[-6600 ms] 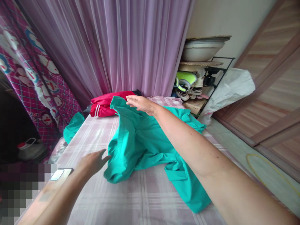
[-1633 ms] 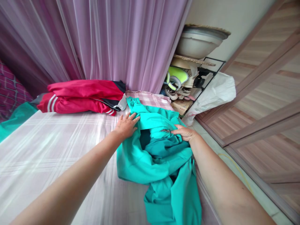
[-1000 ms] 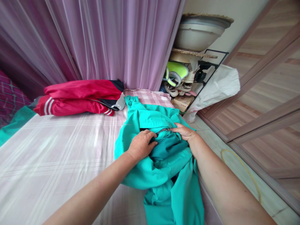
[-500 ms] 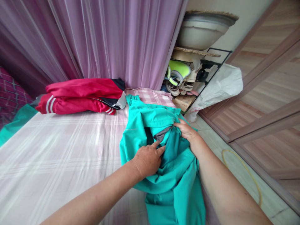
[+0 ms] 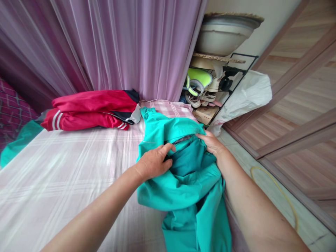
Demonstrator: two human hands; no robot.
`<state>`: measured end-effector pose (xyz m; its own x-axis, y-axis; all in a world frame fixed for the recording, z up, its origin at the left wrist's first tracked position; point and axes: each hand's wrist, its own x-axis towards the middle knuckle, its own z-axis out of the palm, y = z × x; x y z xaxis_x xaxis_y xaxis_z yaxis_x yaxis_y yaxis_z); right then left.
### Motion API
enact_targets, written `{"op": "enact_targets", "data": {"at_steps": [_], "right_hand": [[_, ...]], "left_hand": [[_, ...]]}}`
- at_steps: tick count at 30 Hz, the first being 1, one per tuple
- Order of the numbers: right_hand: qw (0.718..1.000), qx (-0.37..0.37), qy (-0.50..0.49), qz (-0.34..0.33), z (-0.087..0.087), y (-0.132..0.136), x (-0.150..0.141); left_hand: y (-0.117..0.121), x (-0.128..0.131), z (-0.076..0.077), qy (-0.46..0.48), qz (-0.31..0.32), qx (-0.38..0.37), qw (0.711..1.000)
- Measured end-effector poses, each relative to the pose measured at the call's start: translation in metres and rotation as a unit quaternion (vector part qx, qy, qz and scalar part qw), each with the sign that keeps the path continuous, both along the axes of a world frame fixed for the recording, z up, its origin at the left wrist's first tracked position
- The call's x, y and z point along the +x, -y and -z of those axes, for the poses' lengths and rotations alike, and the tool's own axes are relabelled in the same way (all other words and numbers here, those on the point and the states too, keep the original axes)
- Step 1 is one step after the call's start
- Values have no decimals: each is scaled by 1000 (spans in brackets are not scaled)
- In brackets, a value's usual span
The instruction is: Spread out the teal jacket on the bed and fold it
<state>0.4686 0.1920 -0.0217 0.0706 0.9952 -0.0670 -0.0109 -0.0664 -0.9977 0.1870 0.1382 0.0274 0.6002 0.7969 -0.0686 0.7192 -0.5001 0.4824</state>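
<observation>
A crumpled teal garment [image 5: 183,182] lies on the pink plaid bed [image 5: 65,168], near its right edge, and hangs off toward me. My left hand [image 5: 153,162] is closed on a fold at the garment's opening, fingers curled into the cloth. My right hand [image 5: 211,141] pinches the opposite side of the same opening, by a grey inner band. A darker teal lining shows between the two hands.
A folded red jacket with white stripes [image 5: 89,110] lies at the head of the bed against a mauve curtain [image 5: 118,45]. A shoe rack [image 5: 210,91] with a basin [image 5: 223,33] on top and a white bag [image 5: 246,96] stand to the right. Another teal cloth [image 5: 18,143] lies far left.
My left hand went from lying flat lower on the cloth to gripping the opening's left edge. The right hand stayed on its side, and the opening has spread wider.
</observation>
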Motion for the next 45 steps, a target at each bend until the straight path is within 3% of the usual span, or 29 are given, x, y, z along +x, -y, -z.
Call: {"op": "enact_targets", "data": {"at_steps": [5,9,15,20,22,25,30,37,45], "right_hand": [[997,-11,73,-25,-16,-5,-15],[994,1,111,-23,-26,-7,-28],[995,-31,81,-55,-36,-1,-35],[994,-52,80,-44,-36,-1,-38],[994,-51,90,-38,-36,0,-40],[993,-46,105,-31,-39,1,-44],[993,-43,97,-60,-50,3,-41],[980,-8,196,-29,-63,1,-48],[956,95,270,-61,-78,7,-61]], "left_hand": [[-7,3,0,-22,-69,23,997],[-5,19,-10,-57,-60,68,994],[-4,24,-19,-141,-57,2,988],[9,15,-19,-71,-140,110,981],[13,17,-19,-22,-139,137,980],[10,24,-16,15,-111,137,984],[-5,34,-16,-4,-124,92,988],[-3,36,-27,74,-205,91,972],[-13,29,-21,151,-245,147,946]]}}
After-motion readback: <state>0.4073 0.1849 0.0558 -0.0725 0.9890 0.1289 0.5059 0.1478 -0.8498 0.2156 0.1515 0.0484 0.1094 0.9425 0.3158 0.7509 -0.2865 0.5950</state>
